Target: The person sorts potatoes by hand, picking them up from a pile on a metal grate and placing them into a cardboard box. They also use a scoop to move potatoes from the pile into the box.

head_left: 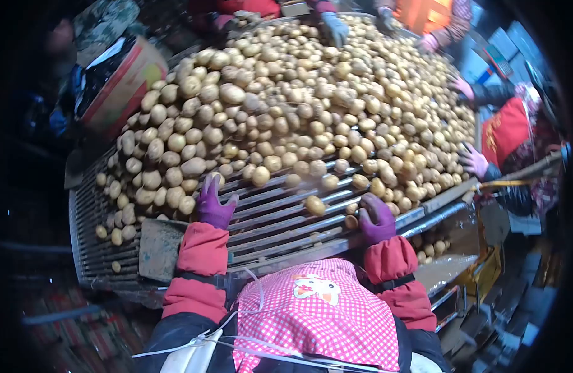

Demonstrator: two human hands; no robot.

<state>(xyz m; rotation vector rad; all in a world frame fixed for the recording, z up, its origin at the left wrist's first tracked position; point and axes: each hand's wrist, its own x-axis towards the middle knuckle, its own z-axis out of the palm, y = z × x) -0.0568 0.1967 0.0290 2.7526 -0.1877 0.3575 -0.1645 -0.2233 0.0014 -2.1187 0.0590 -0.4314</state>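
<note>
My left hand (216, 204), in a purple glove, is over the slatted metal rack (261, 214) with its thumb spread away from the fingers. Its fingertips are right at a potato (218, 178) on the near edge of the heap (286, 102). At the right, my gloved right hand (378, 222) rests by the rack's front rail, fingers bent and thumb apart, nothing visible between them. Close to its left side is a small potato (351, 222). A single potato (315, 205) lies on the slats between my two hands.
A flat metal plate (161, 250) sits at the rack's left front. Beyond the heap, a co-worker's gloved hand (335, 28) reaches in. Another person's pink gloves (475, 160) are at the right edge. A cardboard box (128, 84) stands back left. More potatoes (430, 250) lie below the right rail.
</note>
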